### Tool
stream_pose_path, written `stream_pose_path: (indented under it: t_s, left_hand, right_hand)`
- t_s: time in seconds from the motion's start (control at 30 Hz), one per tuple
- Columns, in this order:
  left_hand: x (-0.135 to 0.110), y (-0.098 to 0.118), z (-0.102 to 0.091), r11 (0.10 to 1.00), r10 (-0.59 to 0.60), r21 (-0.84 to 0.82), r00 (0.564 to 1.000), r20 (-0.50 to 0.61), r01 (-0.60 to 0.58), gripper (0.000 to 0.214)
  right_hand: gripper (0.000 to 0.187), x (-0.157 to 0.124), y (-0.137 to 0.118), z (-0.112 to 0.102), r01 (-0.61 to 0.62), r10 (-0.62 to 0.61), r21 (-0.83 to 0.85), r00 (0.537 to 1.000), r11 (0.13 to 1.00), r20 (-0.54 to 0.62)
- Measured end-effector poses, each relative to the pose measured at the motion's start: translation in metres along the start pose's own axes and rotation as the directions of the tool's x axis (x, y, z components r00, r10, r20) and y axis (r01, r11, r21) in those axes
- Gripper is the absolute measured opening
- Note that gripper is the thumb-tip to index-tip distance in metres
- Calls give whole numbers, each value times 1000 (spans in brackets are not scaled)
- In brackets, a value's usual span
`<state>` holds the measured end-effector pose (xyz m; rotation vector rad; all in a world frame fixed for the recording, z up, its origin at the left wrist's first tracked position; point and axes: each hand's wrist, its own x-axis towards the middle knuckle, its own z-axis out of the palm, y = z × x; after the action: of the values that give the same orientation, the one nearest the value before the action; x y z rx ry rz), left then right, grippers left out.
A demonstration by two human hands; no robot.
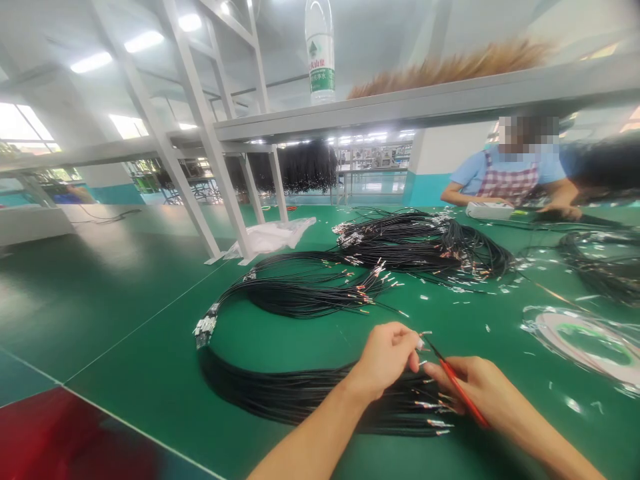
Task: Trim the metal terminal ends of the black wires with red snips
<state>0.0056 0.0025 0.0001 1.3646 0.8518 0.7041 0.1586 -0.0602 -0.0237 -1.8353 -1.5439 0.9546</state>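
My left hand (387, 357) is closed in a pinch, with a stripped cable end (425, 333) showing at its fingertips. My right hand (480, 390) grips a slim red-handled tool (463, 393) with a dark, thin tip; its exact kind is unclear. That tip reaches the cable end beside my left fingertips. Beneath both hands lies a bundle of black cables (280, 393), bending round to white connectors (205, 327) at the left. Several of the bundle's bare ends spread out under my right hand. Part of the bundle is hidden by my left forearm.
Further back are another cable bundle (310, 290) and a large cable pile (410, 243). A coil in clear wrap (585, 340) lies right. Shelf legs (225, 187) stand on the green table (150, 320), near a plastic bag (275, 237). A co-worker (510, 177) sits opposite.
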Motion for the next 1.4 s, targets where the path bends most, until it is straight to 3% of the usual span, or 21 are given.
stream_pose_path:
  t_s: [0.23, 0.3, 0.43, 0.53, 0.6, 0.7, 0.77, 0.87, 1.03, 1.1, 1.23, 1.3, 1.4]
  left_hand:
    - [-1, -1, 2, 996, 81, 47, 996, -27, -79, 17]
    - [-2, 1, 1, 998, 57, 38, 998, -15, -56, 16]
    - [-2, 5, -10, 992, -75, -92, 984, 164, 91, 21]
    - [0, 7, -18, 972, -106, -167, 944, 314, 165, 29]
    - [0, 7, -20, 971, -113, -162, 932, 343, 177, 32]
    - [-1, 4, -14, 996, -71, -37, 969, 238, 82, 28]
    - [-4, 1, -9, 993, 49, 102, 992, 119, -62, 24]
    - [-8, -2, -4, 936, 238, 257, 970, 44, -241, 24]
    - [-11, -3, 0, 907, 305, 304, 952, 2, -291, 24]
    - [-9, -2, 0, 935, 275, 238, 961, -21, -262, 24]
    - [-4, 3, -2, 987, 82, -141, 996, 30, -77, 21]
    - [-2, 5, -5, 966, 46, -256, 996, 76, -25, 22]
    - [-2, 5, -6, 959, 33, -282, 992, 118, 2, 23]
  right_hand:
    - [49, 0, 3, 2, -6, 6, 51, 1000, 999, 6]
    - [48, -1, 4, 2, -23, 22, 68, 1000, 997, 22]
    - [46, -2, 2, 0, -19, 14, 72, 998, 997, 58]
    - [45, -3, 0, -3, -9, 1, 86, 996, 996, 88]
    - [45, -3, -1, -4, -16, 7, 87, 995, 996, 100]
    - [46, -1, 0, -4, -35, 29, 63, 995, 997, 92]
    - [47, 0, 2, -4, -46, 41, 54, 995, 997, 89]
    - [46, 0, 6, -4, -49, 42, 65, 995, 997, 95]
    - [46, 0, 7, -6, -43, 34, 112, 996, 993, 84]
    - [47, 1, 7, -5, -55, 41, 129, 994, 990, 105]
    - [45, 3, 8, -3, -75, 59, 128, 990, 989, 126]
    - [45, 4, 8, -2, -57, 48, 127, 996, 990, 74]
    - [44, 5, 3, -1, -17, 29, 239, 999, 971, -44]
